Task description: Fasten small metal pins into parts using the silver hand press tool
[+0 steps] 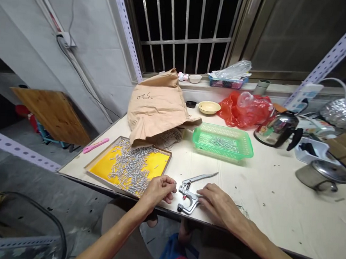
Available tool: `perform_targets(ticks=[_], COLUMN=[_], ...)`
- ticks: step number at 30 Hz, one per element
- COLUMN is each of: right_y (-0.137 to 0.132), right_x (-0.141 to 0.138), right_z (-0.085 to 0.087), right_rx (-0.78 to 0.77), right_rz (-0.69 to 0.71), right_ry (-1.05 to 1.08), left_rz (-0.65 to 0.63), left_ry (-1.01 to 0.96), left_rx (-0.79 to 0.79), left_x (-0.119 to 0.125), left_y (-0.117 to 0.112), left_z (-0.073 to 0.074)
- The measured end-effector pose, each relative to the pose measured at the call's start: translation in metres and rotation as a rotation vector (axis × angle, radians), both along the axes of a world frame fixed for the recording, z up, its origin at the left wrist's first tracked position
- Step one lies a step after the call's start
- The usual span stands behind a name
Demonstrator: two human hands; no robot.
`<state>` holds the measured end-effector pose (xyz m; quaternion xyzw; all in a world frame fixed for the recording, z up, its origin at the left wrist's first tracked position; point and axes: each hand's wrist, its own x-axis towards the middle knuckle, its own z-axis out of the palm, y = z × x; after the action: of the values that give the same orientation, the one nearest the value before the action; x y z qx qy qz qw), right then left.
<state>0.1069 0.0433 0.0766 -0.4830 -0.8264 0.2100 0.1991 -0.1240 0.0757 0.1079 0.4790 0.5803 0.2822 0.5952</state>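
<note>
My left hand [159, 189] is just off the right front corner of a yellow-lined tray [100, 167]. Its thumb and forefinger pinch something tiny, seemingly a small metal piece, mostly hidden by the fingertips. Heaped in the tray are many small silvery metal pieces [129, 168]. Between my hands, near the table's front edge, lie metal snap pliers [189, 193] with a C-shaped jaw, a spring and a red part. My right hand [222, 205] rests over their lower handle, fingers bent against it; the thumb is hidden. The upper handle stands apart, untouched.
Behind the tray a brown paper sack [157, 105] lies with its mouth towards it. A green plastic basket [223, 142] holds more metal pieces. A pink-handled tool [96, 145] lies left. On the right are a kettle [278, 130], a lidded metal pot [319, 175] and a red bag [233, 107].
</note>
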Motion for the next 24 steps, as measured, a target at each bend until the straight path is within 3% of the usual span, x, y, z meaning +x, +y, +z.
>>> perform_targets(ticks=[5,10,19,24], right_y=[-0.018,-0.018,-0.009,-0.009], right_x=[0.017,0.017,0.017,0.018], right_z=[-0.019,-0.020,-0.020,-0.026], right_rx=[0.011,0.015,0.060,0.103], right_rz=[-0.036,-0.070,-0.078,-0.078], right_ry=[-0.046,-0.046,-0.082,-0.091], left_rz=[-0.063,-0.113,-0.155,-0.260], left_ry=[0.141,0.198,0.203,0.302], left_rx=[-0.118,-0.227,-0.419,-0.458], left_x=[0.014,0.016,0.022,0.023], left_y=[0.003,0.003,0.005,0.015], left_z=[-0.013,-0.022,-0.022,-0.022])
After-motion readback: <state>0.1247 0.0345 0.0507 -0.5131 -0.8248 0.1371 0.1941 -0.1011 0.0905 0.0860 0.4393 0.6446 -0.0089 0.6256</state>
